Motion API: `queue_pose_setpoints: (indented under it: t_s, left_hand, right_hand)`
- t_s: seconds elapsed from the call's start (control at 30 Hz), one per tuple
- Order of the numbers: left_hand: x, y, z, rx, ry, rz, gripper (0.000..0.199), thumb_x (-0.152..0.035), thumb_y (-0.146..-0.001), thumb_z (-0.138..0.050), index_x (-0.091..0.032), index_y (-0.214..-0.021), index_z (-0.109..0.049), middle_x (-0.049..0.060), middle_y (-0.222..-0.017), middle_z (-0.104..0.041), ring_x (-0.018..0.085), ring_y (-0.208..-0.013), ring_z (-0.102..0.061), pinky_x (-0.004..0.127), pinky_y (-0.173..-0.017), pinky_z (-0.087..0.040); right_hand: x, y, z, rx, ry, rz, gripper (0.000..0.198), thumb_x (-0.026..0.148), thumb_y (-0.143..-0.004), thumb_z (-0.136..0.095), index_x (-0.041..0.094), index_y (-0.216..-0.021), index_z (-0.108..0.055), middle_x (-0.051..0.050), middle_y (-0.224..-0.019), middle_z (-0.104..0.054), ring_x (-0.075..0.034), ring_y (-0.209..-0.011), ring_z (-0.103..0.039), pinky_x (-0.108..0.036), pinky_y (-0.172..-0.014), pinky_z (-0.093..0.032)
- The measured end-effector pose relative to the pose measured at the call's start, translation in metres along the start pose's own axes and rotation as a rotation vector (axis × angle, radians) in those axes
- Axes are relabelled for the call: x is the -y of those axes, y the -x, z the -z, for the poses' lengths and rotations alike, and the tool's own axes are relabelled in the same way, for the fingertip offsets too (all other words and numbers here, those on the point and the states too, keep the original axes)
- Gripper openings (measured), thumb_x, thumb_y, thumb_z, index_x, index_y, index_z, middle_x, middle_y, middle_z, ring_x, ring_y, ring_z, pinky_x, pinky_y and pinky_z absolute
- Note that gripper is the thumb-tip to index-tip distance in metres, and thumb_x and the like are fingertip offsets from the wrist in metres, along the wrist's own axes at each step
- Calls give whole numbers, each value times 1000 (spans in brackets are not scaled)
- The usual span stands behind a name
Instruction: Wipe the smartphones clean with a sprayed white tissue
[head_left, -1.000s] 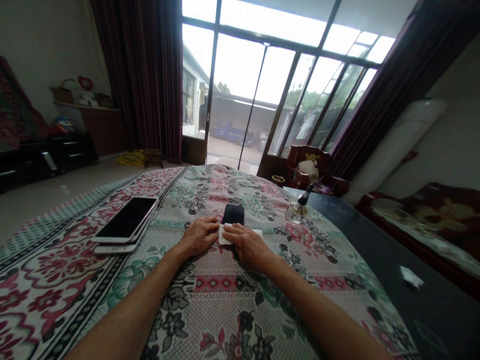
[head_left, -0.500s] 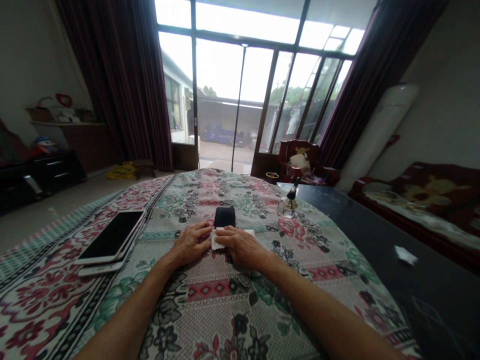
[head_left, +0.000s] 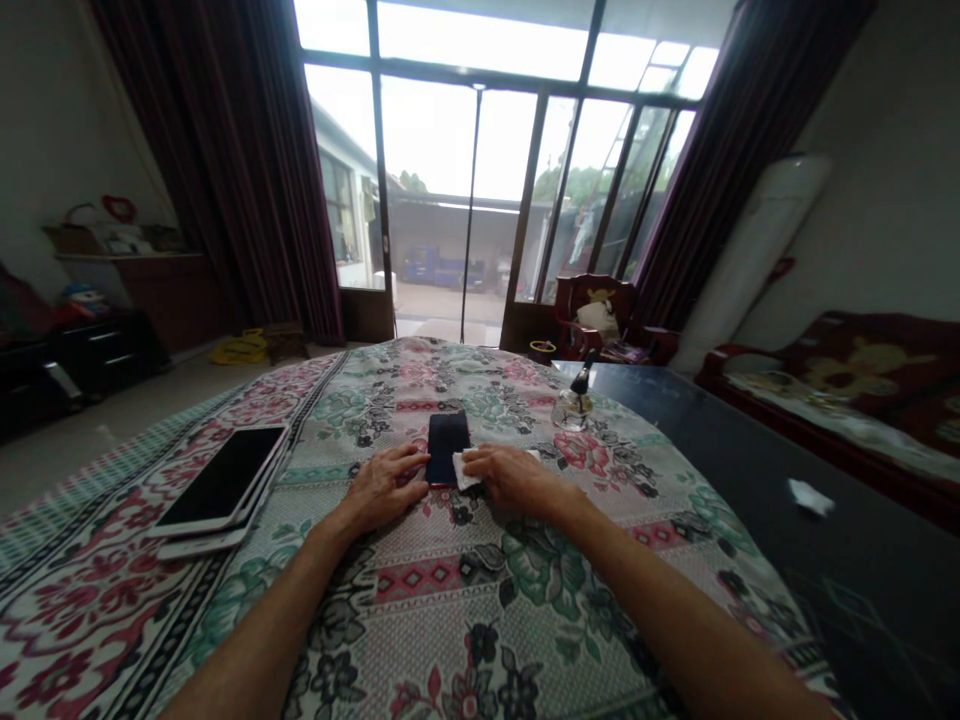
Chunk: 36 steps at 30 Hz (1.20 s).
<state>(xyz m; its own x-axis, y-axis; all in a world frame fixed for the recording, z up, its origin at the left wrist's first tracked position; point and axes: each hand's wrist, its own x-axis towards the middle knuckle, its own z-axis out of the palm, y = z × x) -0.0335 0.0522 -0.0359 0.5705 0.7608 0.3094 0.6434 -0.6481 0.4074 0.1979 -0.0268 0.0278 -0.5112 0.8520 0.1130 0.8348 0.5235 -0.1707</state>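
A dark phone point(head_left: 448, 436) with a reddish lower edge lies flat on the flowered tablecloth. At its left side is my left hand point(head_left: 384, 487), with thumb and fingertips bent against the phone's edge and holding it. My right hand point(head_left: 517, 478) is closed on a folded white tissue point(head_left: 468, 470), which touches the phone's lower right part. The right hand's fingers cover much of the tissue, and a corner of it shows behind the knuckles.
Stacked phones or tablets point(head_left: 225, 485) lie on the tablecloth point(head_left: 420, 640) at left. A small glass bottle with a black top point(head_left: 574, 400) stands at right. Past the cloth, a crumpled white tissue point(head_left: 810, 497) lies on a dark tabletop point(head_left: 720, 450). Glass doors point(head_left: 450, 200) stand beyond.
My right hand has slid to the right with the tissue, uncovering the lower part of the phone. My left hand stays at the phone's left edge.
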Motion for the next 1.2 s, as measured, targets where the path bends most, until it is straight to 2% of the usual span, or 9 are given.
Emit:
queue_pose_setpoints:
  t_s: [0.2,0.3,0.53,0.7,0.93,1.1,1.2]
  left_hand:
    - [-1,1,0,-4,-13,15,42,-35,-78,-59,-26,-119,-64,6,-136,-56,25,-124,-51,40,-106,-37]
    - [0,0,-1,-3,-21,22,42,-35,-78,-59,-26,-120,-63,6,-136,-55,26,-125,-50,41,-106,-37]
    - [0,1,-1,-6,-18,12,43,-39,-81,-58,-25,-121,-63,7,-137,-54,26,-125,-50,42,-106,-37]
    - [-3,1,0,-13,-16,-12,43,-41,-82,-59,-24,-121,-63,8,-135,-56,26,-124,-51,41,-105,-38]
    - [0,2,-4,-33,-12,-7,42,-40,-81,-60,-25,-120,-63,6,-136,-55,25,-124,-50,41,-106,-37]
    - [4,0,-6,-53,-1,-44,37,-37,-83,-57,-28,-117,-65,4,-131,-59,25,-121,-53,41,-103,-39]
    - [6,-1,-7,-48,6,-63,34,-32,-83,-56,-28,-115,-66,4,-131,-59,24,-120,-53,39,-103,-40]
  right_hand:
    - [15,-11,-19,-64,46,119,26,8,-85,-47,22,-98,-65,-5,-114,-65,-20,-104,-55,-31,-85,-43]
    - [15,-14,-19,-70,45,143,26,8,-85,-46,22,-96,-64,-4,-115,-65,-19,-105,-55,-29,-86,-43]
    - [1,-2,2,12,33,-27,35,1,-78,-47,24,-93,-69,-4,-116,-66,-20,-103,-59,-32,-87,-44]
    - [-9,3,4,6,62,-143,35,-1,-74,-49,24,-91,-68,-4,-102,-70,-20,-98,-60,-32,-87,-44]
    - [3,-6,1,-183,135,-18,37,-3,-76,-50,20,-101,-66,-8,-108,-68,-21,-102,-58,-34,-88,-44]
    - [18,-17,-19,-190,91,116,30,6,-84,-52,22,-107,-63,-6,-118,-64,-21,-108,-53,-33,-89,-44]
    - [19,-20,-33,-183,62,147,27,9,-86,-50,22,-107,-62,-5,-120,-63,-20,-110,-52,-32,-89,-43]
